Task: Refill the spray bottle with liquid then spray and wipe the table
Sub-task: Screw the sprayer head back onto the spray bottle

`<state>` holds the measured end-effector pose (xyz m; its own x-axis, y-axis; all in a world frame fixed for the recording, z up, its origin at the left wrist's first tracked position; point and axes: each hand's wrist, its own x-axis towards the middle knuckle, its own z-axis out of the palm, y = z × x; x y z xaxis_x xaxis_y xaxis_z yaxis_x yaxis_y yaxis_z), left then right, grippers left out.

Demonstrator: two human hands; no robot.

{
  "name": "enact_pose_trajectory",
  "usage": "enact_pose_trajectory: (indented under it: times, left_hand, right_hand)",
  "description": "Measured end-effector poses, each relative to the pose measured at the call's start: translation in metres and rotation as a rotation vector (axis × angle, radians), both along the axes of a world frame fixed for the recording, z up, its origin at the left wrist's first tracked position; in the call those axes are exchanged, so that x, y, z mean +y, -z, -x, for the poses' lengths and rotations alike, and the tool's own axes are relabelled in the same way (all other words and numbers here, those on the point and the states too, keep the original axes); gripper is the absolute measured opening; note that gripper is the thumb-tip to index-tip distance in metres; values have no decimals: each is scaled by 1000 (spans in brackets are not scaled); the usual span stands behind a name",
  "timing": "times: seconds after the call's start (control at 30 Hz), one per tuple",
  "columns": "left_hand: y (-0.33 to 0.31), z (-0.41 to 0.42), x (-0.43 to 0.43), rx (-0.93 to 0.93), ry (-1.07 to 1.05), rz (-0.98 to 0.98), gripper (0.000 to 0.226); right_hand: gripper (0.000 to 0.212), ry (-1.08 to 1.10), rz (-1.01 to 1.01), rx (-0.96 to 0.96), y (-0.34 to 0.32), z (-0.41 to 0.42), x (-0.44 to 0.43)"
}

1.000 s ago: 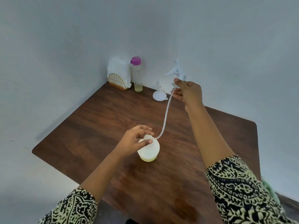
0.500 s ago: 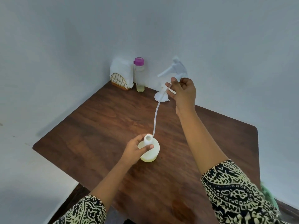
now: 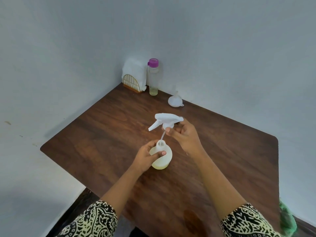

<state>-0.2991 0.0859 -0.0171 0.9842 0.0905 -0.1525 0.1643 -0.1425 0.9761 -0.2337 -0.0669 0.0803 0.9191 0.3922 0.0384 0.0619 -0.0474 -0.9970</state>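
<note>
Reattaching sprayer: right hand (image 3: 183,134) pinches trigger head (image 3: 166,121), tube in neck; left hand (image 3: 147,157) grips bottle (image 3: 162,159). Next: seat & twist shut.

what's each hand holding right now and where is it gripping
Left hand grips the bottle at its shoulder, below the neck. Right hand pinches the sprayer head at its collar, tube in the neck.

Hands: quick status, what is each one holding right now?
Left hand: closed around the spray bottle.
Right hand: closed on the trigger head.
</note>
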Motion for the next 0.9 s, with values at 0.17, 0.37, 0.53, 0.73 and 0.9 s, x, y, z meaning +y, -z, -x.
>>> enact_pose_trajectory:
  times: [0.17, 0.37, 0.53, 0.73, 0.9]
  left_hand:
    - [-2, 1, -2, -16, -3, 21, 39]
    - [-2, 3, -3, -52, 7, 47, 45]
    - [-2, 3, -5, -66, 7, 26, 37]
    - [5, 4, -4, -57, 5, 65, 40]
    - [5, 4, -6, -56, 4, 76, 40]
  right_hand:
    - [29, -110, 171, -5, 11, 2, -5]
    - [30, -149, 155, 80, 32, 9, -8]
    - [29, -89, 237, 60, 44, 12, -3]
    - [23, -120, 251, 48, 42, 7, -3]
    - [22, -107, 235, 43, 44, 10, -5]
